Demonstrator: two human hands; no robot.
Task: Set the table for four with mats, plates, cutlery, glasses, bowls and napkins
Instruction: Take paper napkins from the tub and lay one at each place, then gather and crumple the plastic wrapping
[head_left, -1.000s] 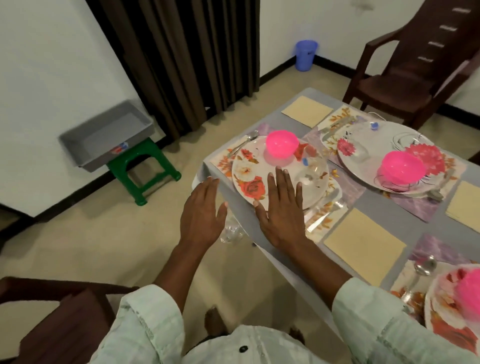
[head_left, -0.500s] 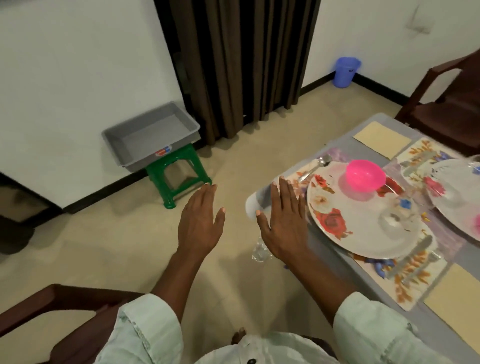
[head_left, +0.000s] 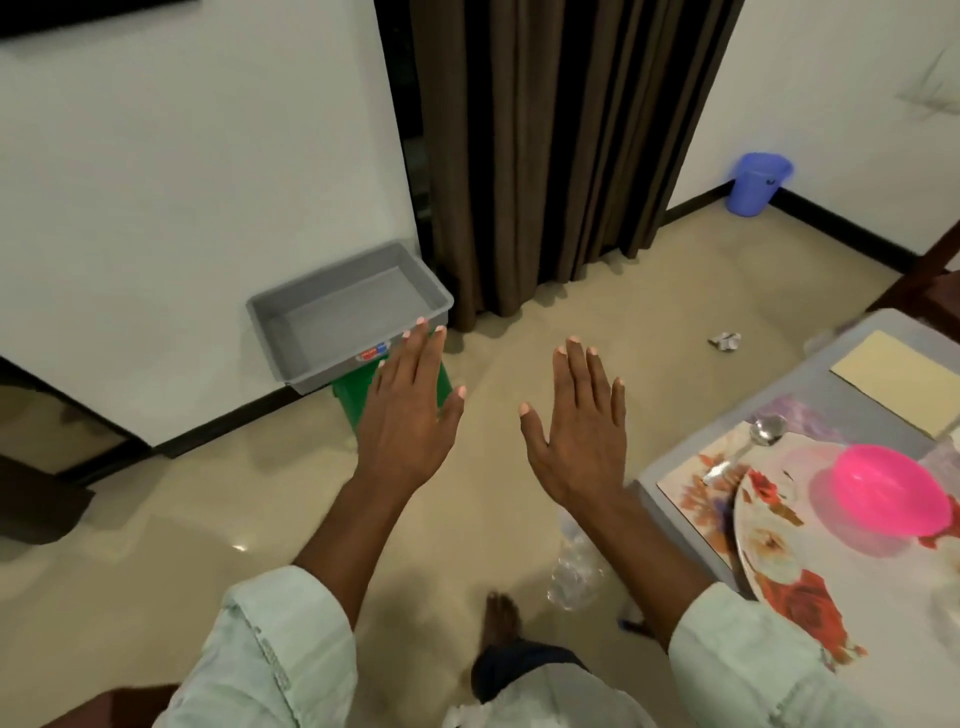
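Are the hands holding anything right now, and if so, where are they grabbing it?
Nothing is held. The left hand and the right hand are both open and flat, fingers spread, hovering over the beige floor.

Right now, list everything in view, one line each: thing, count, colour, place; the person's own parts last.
bin: 1, grey, empty, on a green stool, by the wall
curtain: 1, dark brown, centre back
bucket: 1, blue, far corner
crumpled scrap: 1, pale, on floor
table: 1, grey, right
napkin: 1, beige, on table
mat: 1, floral, table corner
plate: 1, floral, on mat
bowl: 1, pink, on plate
spoon: 1, silver, on mat
left hand: open, empty
right hand: open, empty
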